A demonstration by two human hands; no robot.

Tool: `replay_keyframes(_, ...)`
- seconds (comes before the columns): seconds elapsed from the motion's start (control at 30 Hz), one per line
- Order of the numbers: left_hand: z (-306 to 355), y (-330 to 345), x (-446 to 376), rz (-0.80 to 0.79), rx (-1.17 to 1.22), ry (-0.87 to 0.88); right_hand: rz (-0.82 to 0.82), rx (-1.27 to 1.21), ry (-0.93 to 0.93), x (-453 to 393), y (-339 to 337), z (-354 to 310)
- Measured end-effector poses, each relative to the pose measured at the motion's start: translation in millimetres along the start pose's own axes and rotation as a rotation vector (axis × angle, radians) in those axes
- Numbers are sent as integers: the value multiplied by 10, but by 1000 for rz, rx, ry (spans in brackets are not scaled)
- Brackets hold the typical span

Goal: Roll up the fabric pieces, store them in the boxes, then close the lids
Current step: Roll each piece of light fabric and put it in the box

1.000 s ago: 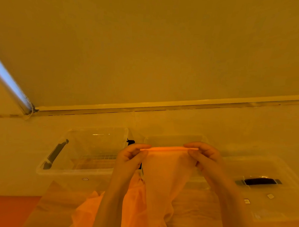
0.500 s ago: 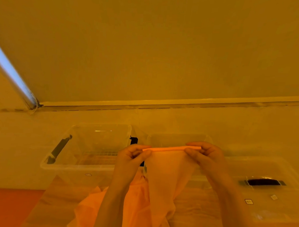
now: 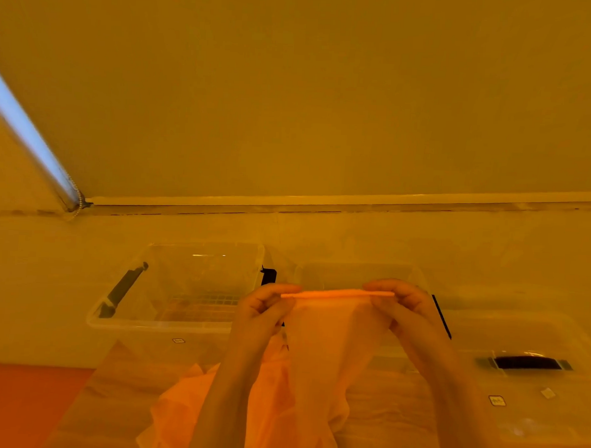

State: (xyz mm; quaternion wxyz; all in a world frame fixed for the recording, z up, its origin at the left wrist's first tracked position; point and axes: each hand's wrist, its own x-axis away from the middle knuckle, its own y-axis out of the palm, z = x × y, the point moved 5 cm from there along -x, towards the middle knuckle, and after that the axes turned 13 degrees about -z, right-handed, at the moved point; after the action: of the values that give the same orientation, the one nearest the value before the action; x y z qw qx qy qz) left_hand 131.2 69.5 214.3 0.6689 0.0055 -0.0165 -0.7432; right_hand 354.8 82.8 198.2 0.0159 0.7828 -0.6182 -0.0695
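Hands, left [image 3: 263,310] and right [image 3: 402,304], each pinch one end of the fabric piece [image 3: 326,340], its top edge a thin starting roll held before two open boxes [image 3: 179,286]. Uneven finger turns would likely skew the roll, and the sheer hanging cloth may bunch

Left grip [image 3: 266,307], right grip [image 3: 402,304] pinched.
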Motion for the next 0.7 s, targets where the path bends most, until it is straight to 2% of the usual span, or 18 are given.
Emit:
replay_keyframes(0.23, 46, 17, -19, 26, -40, 44, 37, 131, -9, -34, -7, -24)
replay_keyframes(0.4, -22, -34, -49, 29, -68, -6, 7, 38, 36, -58, -38, 31)
replay_keyframes(0.7, -67, -18, -62, 14, -61, 25, -32, 75, 55, -79, 9, 71)
